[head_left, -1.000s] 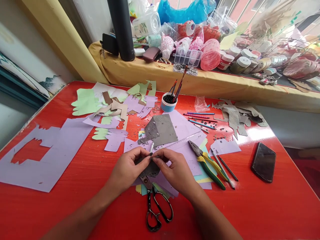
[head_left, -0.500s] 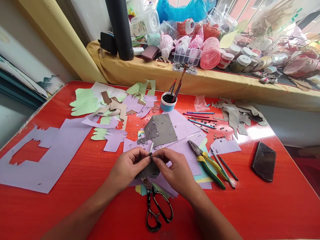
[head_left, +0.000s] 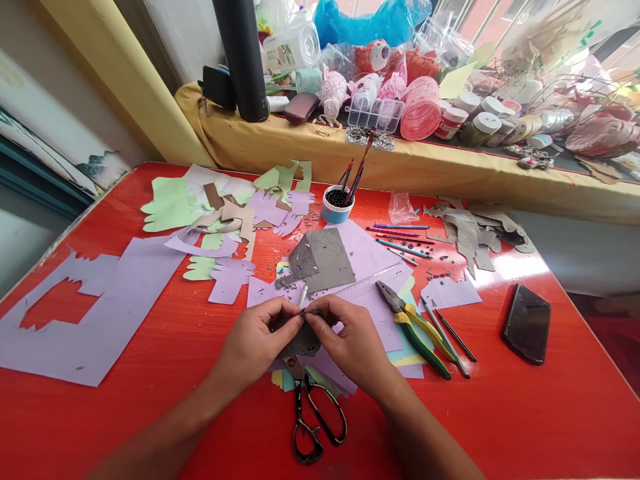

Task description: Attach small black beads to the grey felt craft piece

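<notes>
My left hand (head_left: 263,333) and my right hand (head_left: 350,337) meet over the front middle of the table. Thumb and forefinger of each are pinched on a small dark grey piece (head_left: 303,311), mostly covered by the fingertips. Just under them is a larger dark grey scrap (head_left: 300,345) with a rough edge; whether the two are joined I cannot tell. Scissors (head_left: 299,417) lie below it, handles towards me, blades partly hidden. A white-tipped stick (head_left: 303,295) shows just beyond my fingertips. Farther back, a dark grey sheet (head_left: 333,260) rests on purple paper (head_left: 385,267).
Pliers (head_left: 413,327) and thin rods lie right of my hands, a phone (head_left: 527,323) farther right. Paper cut-outs (head_left: 170,203) cover the left side. A small tub (head_left: 336,212) holding brushes stands at the back, below a crowded sill (head_left: 300,143). Grey scraps (head_left: 465,233) lie back right.
My fingertips have shifted very slightly around the small dark grey piece, and a little less of it shows between them. Everything else lies as before.
</notes>
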`<state>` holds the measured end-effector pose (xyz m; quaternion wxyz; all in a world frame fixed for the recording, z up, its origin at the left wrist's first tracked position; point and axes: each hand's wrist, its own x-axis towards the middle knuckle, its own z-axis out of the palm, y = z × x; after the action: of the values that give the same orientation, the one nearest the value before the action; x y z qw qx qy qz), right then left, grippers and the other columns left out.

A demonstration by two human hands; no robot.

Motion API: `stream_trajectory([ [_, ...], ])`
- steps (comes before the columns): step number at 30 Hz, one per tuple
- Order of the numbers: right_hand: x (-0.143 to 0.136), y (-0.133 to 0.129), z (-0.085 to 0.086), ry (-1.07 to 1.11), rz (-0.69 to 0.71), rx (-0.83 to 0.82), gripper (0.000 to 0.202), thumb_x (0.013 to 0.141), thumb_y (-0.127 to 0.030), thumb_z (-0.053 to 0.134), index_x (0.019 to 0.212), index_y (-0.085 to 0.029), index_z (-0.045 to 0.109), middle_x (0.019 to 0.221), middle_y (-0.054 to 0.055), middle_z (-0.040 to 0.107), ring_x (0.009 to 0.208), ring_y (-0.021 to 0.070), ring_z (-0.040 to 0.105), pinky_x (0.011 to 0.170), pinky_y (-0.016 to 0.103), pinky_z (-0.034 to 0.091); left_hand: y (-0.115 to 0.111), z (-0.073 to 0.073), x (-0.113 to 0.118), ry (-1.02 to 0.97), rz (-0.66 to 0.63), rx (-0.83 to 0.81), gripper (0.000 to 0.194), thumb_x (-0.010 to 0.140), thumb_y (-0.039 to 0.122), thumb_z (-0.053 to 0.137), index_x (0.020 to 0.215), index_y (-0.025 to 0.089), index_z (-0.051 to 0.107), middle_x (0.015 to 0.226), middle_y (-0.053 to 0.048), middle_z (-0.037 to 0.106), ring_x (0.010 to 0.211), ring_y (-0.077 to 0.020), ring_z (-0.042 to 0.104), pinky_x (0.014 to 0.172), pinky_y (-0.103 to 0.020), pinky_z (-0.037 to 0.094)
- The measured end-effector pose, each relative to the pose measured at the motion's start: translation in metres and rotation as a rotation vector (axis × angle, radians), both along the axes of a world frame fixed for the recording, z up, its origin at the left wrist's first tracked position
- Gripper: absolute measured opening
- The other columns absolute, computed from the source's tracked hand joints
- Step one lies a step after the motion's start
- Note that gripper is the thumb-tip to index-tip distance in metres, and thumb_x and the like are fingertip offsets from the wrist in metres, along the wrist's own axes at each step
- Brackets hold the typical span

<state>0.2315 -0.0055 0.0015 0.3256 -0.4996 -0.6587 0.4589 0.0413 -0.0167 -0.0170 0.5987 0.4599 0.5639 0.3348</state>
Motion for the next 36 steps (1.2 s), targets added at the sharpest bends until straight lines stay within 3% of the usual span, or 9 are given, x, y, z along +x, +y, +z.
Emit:
stream_trajectory([
  [8,0.001,-0.0002,0.0017,0.051,-0.019,-0.046,0.011,0.095,-0.018,0.063,0.093,-0.021,0.073,0.077,0.0,0.07,0.069,0.0156,0.062,0.063,0.025,0.045,0.006,0.0036,-0.0019,-0.182,-0.057,-0.088,0.038,0.08,0.05,0.085,0.096,0.019,0.072,0.084,-0.002,0.07,0.076,-0.0185,0.066,0.064,-0.026,0.056],
  [15,0.0002,0.0004,0.0031,0.084,-0.013,-0.047,0.012,0.094,-0.017,0.063,0.093,-0.021,0.074,0.079,0.0,0.072,0.07,0.0156,0.062,0.065,0.025,0.047,0.0084,0.0024,0.0011,-0.293,-0.02,-0.189,0.05,0.071,0.058,0.092,0.094,0.018,0.074,0.084,-0.001,0.07,0.074,-0.0175,0.066,0.064,-0.026,0.056],
  [28,-0.0015,-0.0002,0.003,0.1,-0.028,-0.073,0.01,0.094,-0.019,0.064,0.097,-0.021,0.073,0.078,-0.001,0.071,0.069,0.0153,0.062,0.064,0.025,0.046,0.0058,-0.0025,0.002,-0.409,0.092,-0.254,0.043,0.069,0.046,0.097,0.095,0.017,0.077,0.082,-0.002,0.074,0.074,-0.0162,0.067,0.066,-0.025,0.055],
  [32,-0.0011,-0.0004,0.0013,0.074,-0.027,-0.062,0.011,0.094,-0.018,0.063,0.096,-0.022,0.074,0.079,0.0,0.072,0.07,0.0156,0.063,0.063,0.025,0.047,0.0057,-0.0014,0.0022,-0.399,0.076,-0.287,0.046,0.067,0.048,0.098,0.095,0.016,0.078,0.084,-0.003,0.076,0.075,-0.0167,0.068,0.068,-0.025,0.056],
  [36,-0.0008,-0.0001,-0.0001,0.058,-0.018,-0.053,0.011,0.095,-0.02,0.063,0.097,-0.022,0.073,0.081,0.0,0.073,0.071,0.016,0.064,0.064,0.025,0.047,0.0051,-0.0011,0.0012,-0.361,0.042,-0.288,0.047,0.069,0.052,0.095,0.095,0.017,0.077,0.083,-0.003,0.075,0.071,-0.0182,0.069,0.061,-0.027,0.056],
])
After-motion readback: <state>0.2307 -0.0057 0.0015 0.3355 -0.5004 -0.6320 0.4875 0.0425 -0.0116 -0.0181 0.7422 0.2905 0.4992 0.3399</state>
